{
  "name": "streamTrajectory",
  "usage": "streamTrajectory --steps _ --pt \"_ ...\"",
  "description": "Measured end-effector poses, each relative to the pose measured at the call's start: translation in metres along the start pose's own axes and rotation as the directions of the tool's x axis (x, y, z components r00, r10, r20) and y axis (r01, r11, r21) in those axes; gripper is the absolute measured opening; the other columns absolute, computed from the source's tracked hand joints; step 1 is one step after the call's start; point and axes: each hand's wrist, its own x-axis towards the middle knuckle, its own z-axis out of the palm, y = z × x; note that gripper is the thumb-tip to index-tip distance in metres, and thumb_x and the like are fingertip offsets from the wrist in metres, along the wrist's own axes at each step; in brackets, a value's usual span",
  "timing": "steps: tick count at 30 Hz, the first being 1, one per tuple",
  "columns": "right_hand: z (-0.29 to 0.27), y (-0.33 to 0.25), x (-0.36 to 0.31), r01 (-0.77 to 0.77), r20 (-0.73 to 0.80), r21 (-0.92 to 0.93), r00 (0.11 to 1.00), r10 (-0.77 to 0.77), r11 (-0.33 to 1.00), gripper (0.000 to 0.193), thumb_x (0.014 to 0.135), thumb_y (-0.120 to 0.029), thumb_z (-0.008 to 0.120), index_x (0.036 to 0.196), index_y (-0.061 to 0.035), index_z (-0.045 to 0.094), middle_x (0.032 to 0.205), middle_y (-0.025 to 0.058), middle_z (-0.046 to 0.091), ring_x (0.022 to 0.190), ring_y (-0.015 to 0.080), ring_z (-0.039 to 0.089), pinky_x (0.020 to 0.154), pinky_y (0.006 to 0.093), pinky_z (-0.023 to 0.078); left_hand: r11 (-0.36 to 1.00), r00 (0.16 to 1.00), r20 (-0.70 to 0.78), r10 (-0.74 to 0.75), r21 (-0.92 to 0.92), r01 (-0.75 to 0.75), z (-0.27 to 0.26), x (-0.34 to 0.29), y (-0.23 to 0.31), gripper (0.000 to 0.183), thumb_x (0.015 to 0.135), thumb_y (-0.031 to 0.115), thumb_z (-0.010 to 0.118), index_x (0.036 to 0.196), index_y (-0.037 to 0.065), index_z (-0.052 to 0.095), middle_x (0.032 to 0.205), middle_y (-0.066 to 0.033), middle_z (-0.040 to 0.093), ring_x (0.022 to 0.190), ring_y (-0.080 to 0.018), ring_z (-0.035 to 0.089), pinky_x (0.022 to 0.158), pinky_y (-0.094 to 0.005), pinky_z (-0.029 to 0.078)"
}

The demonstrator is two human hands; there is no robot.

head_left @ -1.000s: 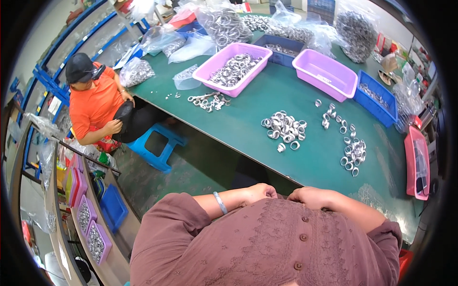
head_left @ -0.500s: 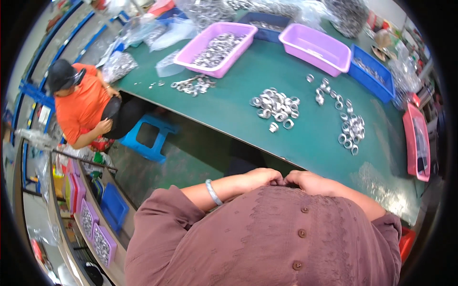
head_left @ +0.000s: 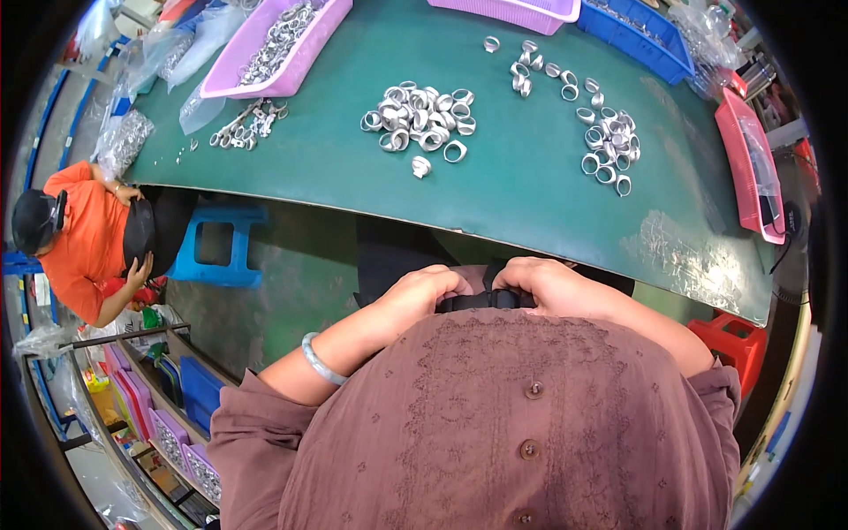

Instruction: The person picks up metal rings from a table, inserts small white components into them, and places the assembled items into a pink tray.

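At my waist, just short of the table edge, my left hand [head_left: 422,293] curls its fingers on one end of a black strap [head_left: 484,302]. My right hand [head_left: 549,284] grips the same strap's other end, and its fingertips are partly hidden. Beyond them on the green table [head_left: 318,163] lies a heap of silver metal rings [head_left: 420,115]. A second, looser group of rings [head_left: 611,146] spreads to the right. Farther left are several silver scissor-like pieces [head_left: 250,126].
Pink baskets [head_left: 309,62], [head_left: 751,168] and a blue basket [head_left: 649,49] stand around the table. A person in orange [head_left: 84,230] sits at the left beside a blue stool [head_left: 215,247]. Shelving with trays [head_left: 194,389] is at lower left, a red stool [head_left: 738,344] at right.
The view has tilted and shifted, so the table contents appear higher and farther left. My hands are now a little farther apart, and the black strap between them has come into sight.
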Motion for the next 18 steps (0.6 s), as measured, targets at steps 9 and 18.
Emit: streamTrajectory --steps 9,18 --pt "0.005 0.002 0.001 0.002 -0.003 0.062 1.000 -0.001 0.998 0.034 0.066 -0.011 0.067 0.096 0.0009 0.055 0.087 0.0137 0.055 0.082 0.0287 0.055 0.071 0.0350 0.045 0.991 0.988 -0.117 0.105 -0.074 -0.114 0.020 0.000 -0.030 0.029 0.070 0.011 0.068 0.095 0.004 0.054 0.086 -0.0061 0.050 0.081 -0.0175 0.051 0.071 -0.0271 0.042" --pt "0.007 0.001 0.003 0.070 -0.047 0.112 0.997 -0.065 0.991 0.032 0.071 -0.018 0.063 0.095 0.0021 0.055 0.086 0.0132 0.055 0.078 0.0263 0.055 0.068 0.0332 0.046 0.973 0.970 -0.105 0.221 0.097 -0.211 0.015 -0.007 -0.018 0.029 0.070 0.014 0.068 0.092 0.003 0.053 0.088 -0.0074 0.052 0.083 -0.0188 0.051 0.070 -0.0280 0.042"
